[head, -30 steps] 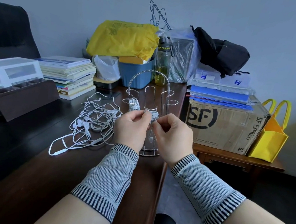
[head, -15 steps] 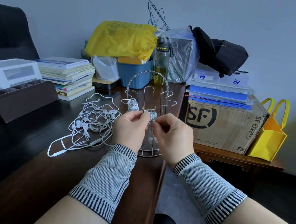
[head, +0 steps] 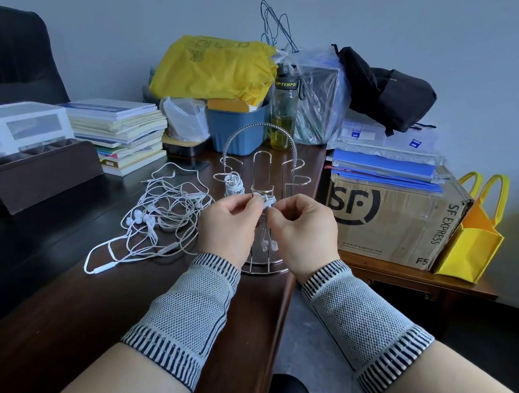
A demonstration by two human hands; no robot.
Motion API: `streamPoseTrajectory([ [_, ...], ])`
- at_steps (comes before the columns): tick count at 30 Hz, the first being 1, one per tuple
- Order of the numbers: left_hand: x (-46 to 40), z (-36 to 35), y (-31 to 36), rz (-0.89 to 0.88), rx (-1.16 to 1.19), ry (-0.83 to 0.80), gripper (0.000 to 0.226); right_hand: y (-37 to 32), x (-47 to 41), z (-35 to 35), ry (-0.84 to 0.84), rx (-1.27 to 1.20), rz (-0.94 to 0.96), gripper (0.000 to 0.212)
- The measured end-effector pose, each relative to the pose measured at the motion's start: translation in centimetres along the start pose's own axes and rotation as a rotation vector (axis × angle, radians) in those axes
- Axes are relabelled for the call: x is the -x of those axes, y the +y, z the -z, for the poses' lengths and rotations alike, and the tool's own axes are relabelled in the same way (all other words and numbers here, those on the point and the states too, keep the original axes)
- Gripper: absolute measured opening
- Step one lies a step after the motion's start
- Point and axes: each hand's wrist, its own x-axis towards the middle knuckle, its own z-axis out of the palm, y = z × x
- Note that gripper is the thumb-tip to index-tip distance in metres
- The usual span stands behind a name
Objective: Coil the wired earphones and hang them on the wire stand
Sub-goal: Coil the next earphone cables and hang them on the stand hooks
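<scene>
A chrome wire stand [head: 260, 151] stands near the desk's right edge. My left hand [head: 229, 225] and my right hand [head: 305, 233] are together in front of it, both pinching a small coil of white earphones [head: 268, 201] at a middle hook. Two earbuds [head: 269, 244] dangle below the coil between my wrists. Another coiled pair [head: 234, 188] hangs on the stand's left hook. A tangle of several white earphones [head: 160, 214] lies on the dark desk [head: 50, 286] to the left of my hands.
Stacked books [head: 121, 130], a brown box [head: 36, 169], a blue tub [head: 236, 126], a bottle [head: 282, 109] and bags crowd the desk's back. An SF Express carton [head: 390, 219] and a yellow bag [head: 472, 234] sit on a low table at the right.
Both hands have stayed at the stand's middle hook, holding the coil; they shifted only slightly, and the earbuds now hang visibly lower between my wrists.
</scene>
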Motion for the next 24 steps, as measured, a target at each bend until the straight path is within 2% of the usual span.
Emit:
streamPoseTrajectory([
  [4,0.05,-0.15,0.01,-0.007,-0.015,-0.006,0.020,-0.32,0.02,0.02,0.024,-0.106,-0.103,0.018],
  [9,0.17,-0.25,0.09,-0.020,-0.035,-0.017,0.019,-0.15,0.59,0.05,0.049,-0.055,-0.036,0.018],
  [14,0.10,-0.26,0.03,-0.012,-0.029,-0.016,0.019,-0.38,0.02,-0.16,0.058,-0.090,-0.130,0.018],
  [19,0.07,-0.39,-0.11,-0.010,-0.028,-0.030,0.017,-0.77,-0.19,0.23,0.010,0.033,-0.076,0.021],
  [24,0.00,-0.37,0.04,-0.002,-0.043,-0.028,0.014,-0.62,-0.31,0.13,0.015,0.024,-0.091,0.021],
])
